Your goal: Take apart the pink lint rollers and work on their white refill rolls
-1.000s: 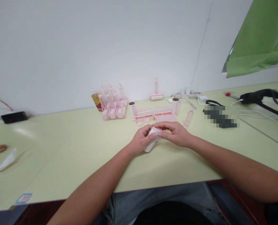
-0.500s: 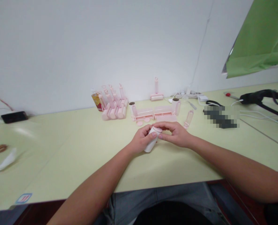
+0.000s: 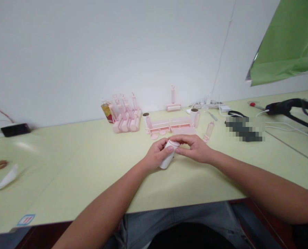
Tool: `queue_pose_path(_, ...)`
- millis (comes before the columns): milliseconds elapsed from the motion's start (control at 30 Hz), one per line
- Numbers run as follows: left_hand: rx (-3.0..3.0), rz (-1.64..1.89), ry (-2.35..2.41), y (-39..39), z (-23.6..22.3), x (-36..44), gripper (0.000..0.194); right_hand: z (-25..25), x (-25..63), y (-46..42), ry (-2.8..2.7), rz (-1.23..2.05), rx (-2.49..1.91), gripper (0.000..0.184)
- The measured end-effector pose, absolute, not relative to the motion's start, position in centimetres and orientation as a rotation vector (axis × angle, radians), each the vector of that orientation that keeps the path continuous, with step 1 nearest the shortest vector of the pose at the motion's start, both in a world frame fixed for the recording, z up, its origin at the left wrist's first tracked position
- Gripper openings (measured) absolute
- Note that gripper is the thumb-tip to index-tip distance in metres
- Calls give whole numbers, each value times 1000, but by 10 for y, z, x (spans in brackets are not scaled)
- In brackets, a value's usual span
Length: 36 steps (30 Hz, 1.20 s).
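Note:
My left hand (image 3: 156, 154) is wrapped round a white lint roller refill (image 3: 166, 160), which is tilted just above or on the tabletop. At its upper end sits a pale pink end cap (image 3: 174, 143). My right hand (image 3: 192, 148) pinches the rim of this cap between thumb and fingers. Just beyond my hands lie open pink lint roller cases (image 3: 183, 130) and a loose pink disc (image 3: 155, 137). Two more white refill rolls with brown cores stand beside them, one of them a right-hand roll (image 3: 194, 116). A pink handle (image 3: 209, 129) lies further right.
Several assembled pink lint rollers (image 3: 126, 119) stand at the back left beside a yellow and red packet (image 3: 107, 111). Another lint roller (image 3: 173, 105) stands against the wall. A power strip (image 3: 208, 104), cables and a black strap-like object (image 3: 288, 107) occupy the right. A phone (image 3: 16, 130) lies far left.

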<state>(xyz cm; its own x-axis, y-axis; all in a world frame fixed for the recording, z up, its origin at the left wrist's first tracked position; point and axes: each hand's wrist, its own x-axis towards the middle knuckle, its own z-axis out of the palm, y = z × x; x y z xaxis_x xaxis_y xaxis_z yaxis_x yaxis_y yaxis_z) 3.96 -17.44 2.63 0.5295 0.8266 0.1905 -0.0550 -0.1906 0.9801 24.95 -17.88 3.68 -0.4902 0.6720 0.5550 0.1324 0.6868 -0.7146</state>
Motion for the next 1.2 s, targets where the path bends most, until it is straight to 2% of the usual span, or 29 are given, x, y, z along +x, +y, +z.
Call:
queue_pose_path(800, 1555, 910, 693, -177, 29, 40, 50, 37, 248, -180, -1955, 826, -611, 39)
queue_pose_path(1200, 1573, 906, 678, -176, 28, 39, 48, 32, 249, -178, -1952, 818, -639, 24)
